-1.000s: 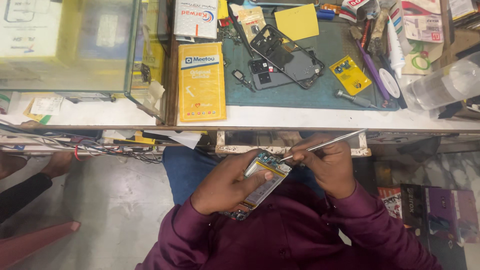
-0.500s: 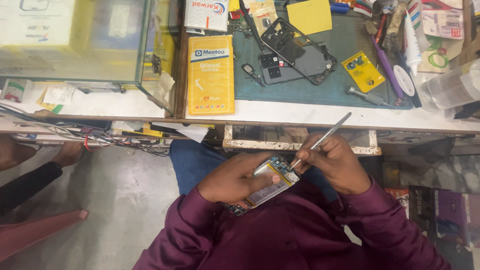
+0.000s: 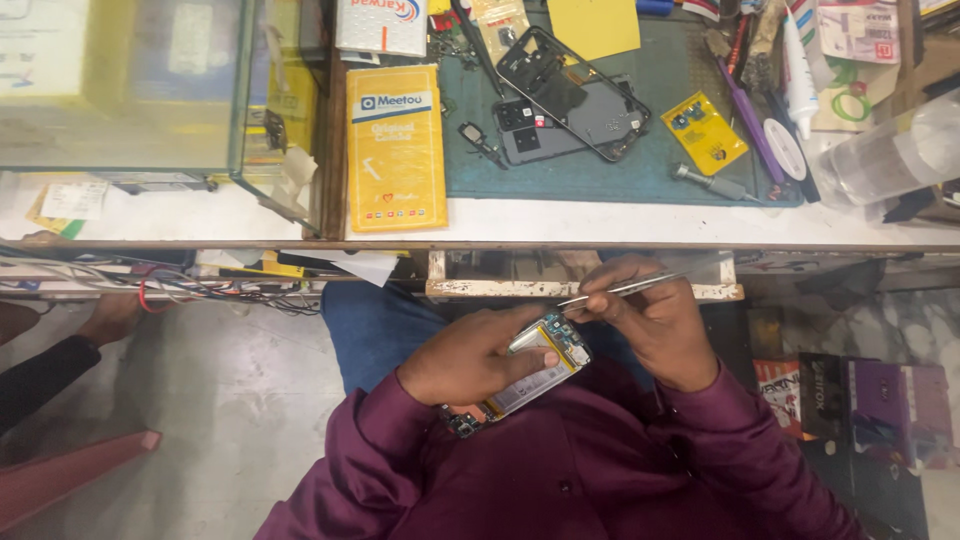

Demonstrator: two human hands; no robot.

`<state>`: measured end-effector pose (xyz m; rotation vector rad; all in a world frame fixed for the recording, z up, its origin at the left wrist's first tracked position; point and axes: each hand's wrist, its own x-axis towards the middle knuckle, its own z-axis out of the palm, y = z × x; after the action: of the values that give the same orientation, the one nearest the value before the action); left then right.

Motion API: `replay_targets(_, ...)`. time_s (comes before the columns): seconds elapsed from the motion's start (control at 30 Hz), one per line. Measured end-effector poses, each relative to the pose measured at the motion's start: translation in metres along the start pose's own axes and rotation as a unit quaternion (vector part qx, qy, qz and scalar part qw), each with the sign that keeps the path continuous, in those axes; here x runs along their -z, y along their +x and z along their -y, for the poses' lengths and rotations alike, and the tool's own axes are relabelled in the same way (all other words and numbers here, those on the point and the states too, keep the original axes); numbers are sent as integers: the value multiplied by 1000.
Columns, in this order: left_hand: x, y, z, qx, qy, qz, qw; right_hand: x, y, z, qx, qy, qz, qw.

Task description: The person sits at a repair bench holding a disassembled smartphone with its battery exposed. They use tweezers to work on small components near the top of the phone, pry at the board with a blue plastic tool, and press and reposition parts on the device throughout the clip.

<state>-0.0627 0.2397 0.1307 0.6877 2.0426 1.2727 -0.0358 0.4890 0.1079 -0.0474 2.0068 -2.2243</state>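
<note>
At the far left, a glass display case (image 3: 130, 90) stands on the white tabletop (image 3: 560, 222), and below the tabletop's edge another person's dark-sleeved arm (image 3: 45, 375) reaches in near a tangle of wires (image 3: 200, 287). Just right of the case lies a flat yellow box (image 3: 396, 148). Beside it, a teal work mat (image 3: 630, 150) carries a black phone frame (image 3: 572, 92) lying on a grey back cover, a small yellow packet (image 3: 706, 132) and a screwdriver (image 3: 708, 182). A clear plastic container (image 3: 890, 150) lies at the right end.

Below the tabletop, a person in a maroon shirt (image 3: 590, 470) sits over their lap. The left hand (image 3: 470, 358) is closed around an opened phone (image 3: 530, 368), fingers wrapped over its lower half and thumb pressed on its face, so the exposed battery and circuit board face up. The phone is held in the air above the lap, tilted, its top end pointing up to the right. The right hand (image 3: 655, 320) is curled shut, pinching metal tweezers (image 3: 620, 290) between thumb and fingers. The tweezers lie nearly level, their tips at the phone's upper end. To the right, dark printed boxes (image 3: 870, 400) rest on the floor.
</note>
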Motion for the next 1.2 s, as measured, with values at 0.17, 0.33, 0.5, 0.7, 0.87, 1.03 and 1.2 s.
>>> replay_targets(0.17,-2,2,6,-7,0,-9,1000,0,0,-3,20,-62,10,998)
replay_targets(0.33,2,0,1,3,-53,19,998,-3,0,-8,40,-36,5,999)
replay_targets(0.5,5,-2,-5,64,-73,45,994,-2,-1,-8,52,-39,19,998)
replay_targets(0.7,1,-1,-1,13,-109,43,993,3,1,-12,31,-68,35,997)
replay_targets(0.87,-2,0,7,8,-89,44,995,11,6,-25,-19,8,58,998)
replay_targets(1.03,-3,1,9,-33,-144,63,987,9,7,-40,-12,114,67,991)
replay_targets(1.2,3,-1,-2,15,-128,78,989,8,6,-41,21,151,96,984)
